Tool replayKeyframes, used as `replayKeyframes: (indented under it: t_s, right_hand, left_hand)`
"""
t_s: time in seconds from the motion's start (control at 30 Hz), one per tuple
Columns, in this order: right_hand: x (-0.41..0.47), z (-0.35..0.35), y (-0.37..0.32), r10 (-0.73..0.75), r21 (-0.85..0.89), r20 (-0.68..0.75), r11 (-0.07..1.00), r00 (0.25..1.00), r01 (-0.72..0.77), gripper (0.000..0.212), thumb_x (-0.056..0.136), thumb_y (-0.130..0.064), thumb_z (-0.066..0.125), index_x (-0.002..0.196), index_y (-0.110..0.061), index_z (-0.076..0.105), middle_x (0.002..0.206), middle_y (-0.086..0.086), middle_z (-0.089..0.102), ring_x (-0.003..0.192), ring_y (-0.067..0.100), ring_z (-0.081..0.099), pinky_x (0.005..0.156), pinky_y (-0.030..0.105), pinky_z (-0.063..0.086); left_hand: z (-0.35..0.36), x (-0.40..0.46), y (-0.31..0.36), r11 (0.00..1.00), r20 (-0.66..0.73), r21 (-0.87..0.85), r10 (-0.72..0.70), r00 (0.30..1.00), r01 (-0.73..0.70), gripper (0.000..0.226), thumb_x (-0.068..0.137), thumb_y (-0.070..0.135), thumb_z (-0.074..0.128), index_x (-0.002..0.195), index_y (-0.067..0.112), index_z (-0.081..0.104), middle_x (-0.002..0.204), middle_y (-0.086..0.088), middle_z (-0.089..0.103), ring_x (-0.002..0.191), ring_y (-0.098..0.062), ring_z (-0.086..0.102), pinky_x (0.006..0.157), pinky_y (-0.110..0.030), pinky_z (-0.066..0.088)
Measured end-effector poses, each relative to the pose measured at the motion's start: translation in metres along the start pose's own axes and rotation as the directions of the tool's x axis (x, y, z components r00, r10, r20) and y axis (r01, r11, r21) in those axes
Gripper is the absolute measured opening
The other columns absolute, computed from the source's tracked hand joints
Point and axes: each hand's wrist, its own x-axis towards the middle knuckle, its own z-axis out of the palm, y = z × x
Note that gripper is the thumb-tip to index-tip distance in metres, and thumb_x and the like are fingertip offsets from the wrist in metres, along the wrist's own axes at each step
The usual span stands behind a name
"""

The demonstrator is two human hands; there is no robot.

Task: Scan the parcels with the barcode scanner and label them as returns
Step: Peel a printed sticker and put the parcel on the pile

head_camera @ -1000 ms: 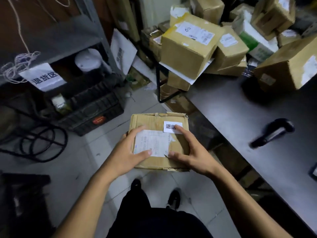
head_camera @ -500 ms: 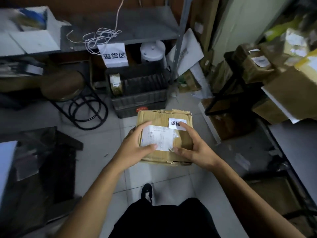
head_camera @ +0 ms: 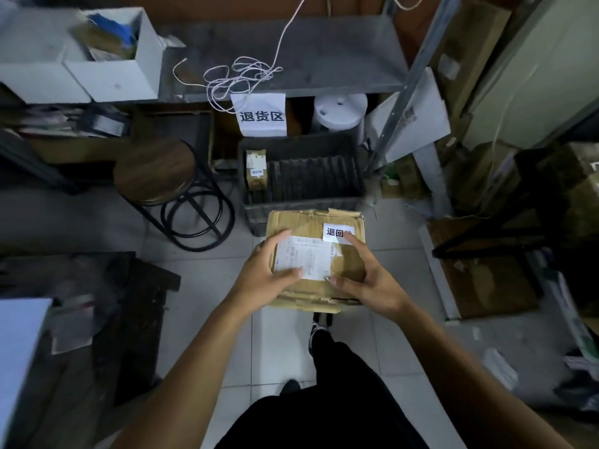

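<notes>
Centrally, left hand (head_camera: pixel 264 275) and right hand (head_camera: pixel 372 281) grip a cardboard parcel (head_camera: pixel 316 259), label up, long axis pointing forward; grey crate (head_camera: pixel 301 207) beyond holds one small box (head_camera: pixel 256 170).

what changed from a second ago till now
The person turned left, away from the table with the scanner and piled boxes, and carried the parcel toward the grey crate below the returns sign; the parcel now hangs at the crate's near edge. Unchanged: left hand and right hand hold its sides, and the white return label stays on top.
</notes>
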Motion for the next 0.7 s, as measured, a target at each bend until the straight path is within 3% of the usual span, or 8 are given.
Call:
replayKeyframes:
  t_s: [0.1,0.17,0.3,0.47,0.6,0.7]
  right_hand:
    - [0.054,-0.025,-0.010,0.007,0.004,0.041,1.000,0.999,-0.007,0.077,0.074,-0.037,0.079,0.132,-0.057,0.033,0.142,-0.014,0.042,0.122,-0.003,0.050,0.100,0.020,0.047]
    - [0.091,-0.043,-0.013,0.018,-0.010,0.078,1.000,0.997,-0.018,0.079,0.075,-0.033,0.081,0.135,-0.054,0.032,0.142,-0.011,0.040,0.124,0.004,0.048,0.098,0.017,0.047]
    - [0.169,-0.072,-0.015,0.062,-0.062,0.125,0.997,0.990,-0.055,0.085,0.075,-0.031,0.083,0.137,-0.052,0.029,0.140,-0.010,0.040,0.121,0.006,0.049,0.089,0.005,0.043]
    - [0.265,-0.089,-0.019,0.148,-0.192,0.158,0.974,0.976,-0.116,0.095,0.072,-0.027,0.086,0.144,-0.042,0.025,0.135,0.000,0.046,0.111,0.009,0.057,0.080,0.005,0.047]
    - [0.350,-0.096,-0.008,0.223,-0.228,0.144,0.956,0.964,-0.187,0.099,0.069,-0.026,0.089,0.144,-0.043,0.026,0.136,0.002,0.048,0.108,0.006,0.057,0.071,0.006,0.049]
    - [0.412,-0.096,0.011,0.260,-0.202,0.140,0.952,0.955,-0.230,0.097,0.069,-0.026,0.089,0.140,-0.050,0.028,0.138,0.001,0.045,0.115,0.011,0.055,0.082,0.016,0.052]
  left_hand:
    - [-0.006,0.048,0.016,0.998,-0.032,0.022,-0.054,0.998,0.055,0.073,0.082,0.032,0.076,0.143,0.045,0.038,0.134,0.006,0.041,0.113,0.008,0.045,0.091,0.000,0.035]
    - [-0.009,0.082,0.023,0.996,-0.069,0.032,-0.078,0.995,0.080,0.072,0.083,0.028,0.076,0.143,0.044,0.039,0.132,0.002,0.038,0.107,0.017,0.039,0.079,0.009,0.028]
    - [-0.017,0.151,0.029,0.992,-0.091,0.025,-0.118,0.989,0.121,0.072,0.084,0.027,0.077,0.145,0.039,0.039,0.132,0.001,0.036,0.101,0.023,0.038,0.078,0.010,0.026]
    - [-0.036,0.242,0.021,0.984,-0.087,0.017,-0.173,0.981,0.175,0.075,0.082,0.033,0.078,0.145,0.038,0.039,0.129,0.001,0.037,0.116,-0.008,0.044,0.092,-0.012,0.032]
    - [-0.049,0.326,-0.010,0.984,-0.071,0.021,-0.175,0.982,0.177,0.077,0.081,0.036,0.078,0.147,0.034,0.038,0.134,-0.002,0.034,0.119,-0.009,0.040,0.086,-0.005,0.030]
    - [-0.055,0.386,-0.038,0.983,-0.056,0.014,-0.181,0.982,0.182,0.077,0.081,0.036,0.078,0.147,0.035,0.037,0.137,0.000,0.026,0.117,-0.007,0.039,0.082,0.006,0.025]
